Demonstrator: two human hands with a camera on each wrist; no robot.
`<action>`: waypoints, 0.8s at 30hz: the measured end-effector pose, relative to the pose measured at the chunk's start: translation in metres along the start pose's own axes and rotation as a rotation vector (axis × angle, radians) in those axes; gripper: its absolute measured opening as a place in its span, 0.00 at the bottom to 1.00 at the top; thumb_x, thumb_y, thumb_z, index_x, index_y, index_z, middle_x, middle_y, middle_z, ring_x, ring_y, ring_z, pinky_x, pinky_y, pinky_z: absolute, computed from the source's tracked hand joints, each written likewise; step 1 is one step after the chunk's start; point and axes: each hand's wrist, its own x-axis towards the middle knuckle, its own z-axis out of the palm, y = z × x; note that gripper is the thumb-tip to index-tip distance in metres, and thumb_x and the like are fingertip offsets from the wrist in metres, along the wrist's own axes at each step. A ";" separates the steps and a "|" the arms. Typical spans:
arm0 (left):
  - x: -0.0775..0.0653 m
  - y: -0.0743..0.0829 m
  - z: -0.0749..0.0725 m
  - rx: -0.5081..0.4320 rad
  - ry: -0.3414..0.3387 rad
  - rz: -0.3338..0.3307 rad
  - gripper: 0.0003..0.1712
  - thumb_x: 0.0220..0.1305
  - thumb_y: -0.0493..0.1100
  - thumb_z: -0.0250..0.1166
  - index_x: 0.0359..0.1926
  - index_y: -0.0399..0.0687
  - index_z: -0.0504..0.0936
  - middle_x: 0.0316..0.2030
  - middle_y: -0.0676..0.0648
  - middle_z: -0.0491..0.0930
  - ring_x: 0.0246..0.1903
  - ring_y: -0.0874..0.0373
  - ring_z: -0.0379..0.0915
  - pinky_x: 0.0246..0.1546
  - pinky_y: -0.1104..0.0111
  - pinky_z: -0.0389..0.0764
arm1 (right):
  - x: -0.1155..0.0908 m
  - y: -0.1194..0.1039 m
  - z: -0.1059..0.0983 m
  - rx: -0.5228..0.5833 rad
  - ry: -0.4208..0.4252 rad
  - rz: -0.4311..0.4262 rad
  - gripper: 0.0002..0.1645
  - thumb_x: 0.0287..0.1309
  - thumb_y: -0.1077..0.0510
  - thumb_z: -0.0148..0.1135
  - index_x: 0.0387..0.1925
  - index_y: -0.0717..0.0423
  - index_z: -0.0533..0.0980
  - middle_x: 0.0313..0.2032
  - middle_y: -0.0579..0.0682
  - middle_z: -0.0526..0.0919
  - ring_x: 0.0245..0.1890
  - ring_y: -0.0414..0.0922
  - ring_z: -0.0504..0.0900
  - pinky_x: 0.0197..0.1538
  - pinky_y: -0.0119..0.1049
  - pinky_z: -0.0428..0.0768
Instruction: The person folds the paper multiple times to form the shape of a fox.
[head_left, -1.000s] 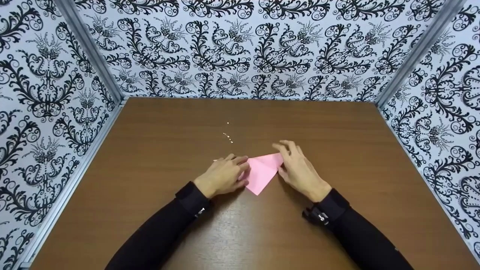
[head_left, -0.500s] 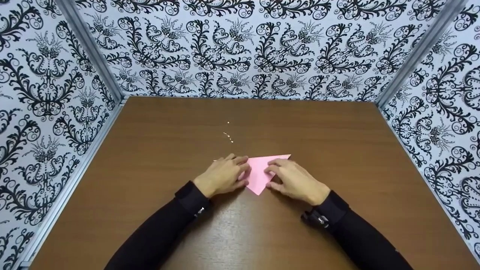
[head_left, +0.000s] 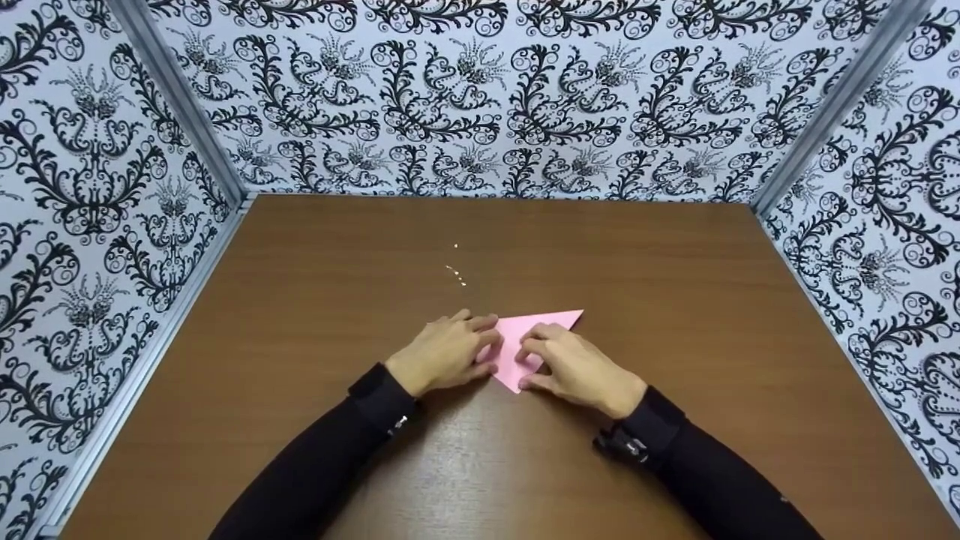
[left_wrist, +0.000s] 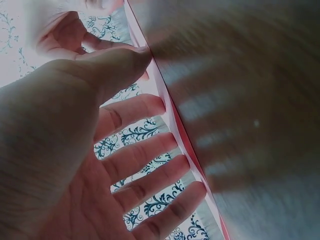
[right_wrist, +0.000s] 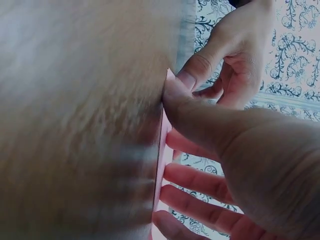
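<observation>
A pink sheet of paper [head_left: 511, 367], folded to a pointed shape, lies flat on the brown table. One point faces me and another reaches out to the right. My left hand [head_left: 442, 352] rests on its left part, covering that side, with fingertips pressing down. On the right part, my right hand [head_left: 581, 367] touches the sheet with its fingertips, the thumb at the near point. In the left wrist view, spread fingers meet the thin edge of the paper [left_wrist: 182, 131]. The right wrist view has the right thumb [right_wrist: 177, 92] on the paper's tip, close to the left thumb.
Small white specks [head_left: 459, 275] show on the table [head_left: 360, 255] beyond the paper. Black-and-white patterned walls [head_left: 465, 97] with grey metal corner posts [head_left: 180, 105] enclose the table at the back and both sides.
My right hand has left the paper's far right corner and slid left and nearer to me across the sheet. That corner now lies uncovered. The left hand has stayed in place.
</observation>
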 end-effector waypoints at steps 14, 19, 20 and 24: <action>-0.001 -0.001 -0.002 -0.107 0.010 0.039 0.17 0.78 0.56 0.66 0.56 0.53 0.89 0.73 0.41 0.81 0.58 0.40 0.83 0.53 0.47 0.89 | 0.000 0.003 0.004 -0.013 0.039 0.008 0.07 0.62 0.55 0.81 0.40 0.50 0.89 0.42 0.50 0.87 0.45 0.47 0.84 0.50 0.44 0.84; 0.000 -0.001 -0.006 -0.163 0.024 0.060 0.23 0.75 0.62 0.69 0.55 0.52 0.90 0.70 0.39 0.83 0.59 0.39 0.87 0.57 0.48 0.89 | 0.001 0.005 0.003 0.027 0.029 0.056 0.06 0.69 0.51 0.75 0.38 0.47 0.89 0.39 0.48 0.86 0.41 0.46 0.82 0.47 0.43 0.81; 0.000 -0.001 -0.007 -0.171 0.031 0.066 0.23 0.73 0.62 0.71 0.54 0.51 0.90 0.70 0.39 0.83 0.58 0.39 0.89 0.56 0.49 0.89 | 0.002 0.006 0.003 0.035 0.026 0.067 0.06 0.70 0.50 0.74 0.38 0.47 0.89 0.38 0.48 0.85 0.40 0.46 0.82 0.46 0.42 0.81; -0.001 0.000 -0.006 -0.143 0.080 0.084 0.16 0.70 0.57 0.76 0.47 0.52 0.89 0.61 0.46 0.89 0.46 0.47 0.91 0.44 0.51 0.91 | 0.003 0.007 0.003 0.060 0.016 0.090 0.08 0.71 0.48 0.72 0.38 0.47 0.89 0.37 0.46 0.85 0.38 0.44 0.81 0.44 0.40 0.80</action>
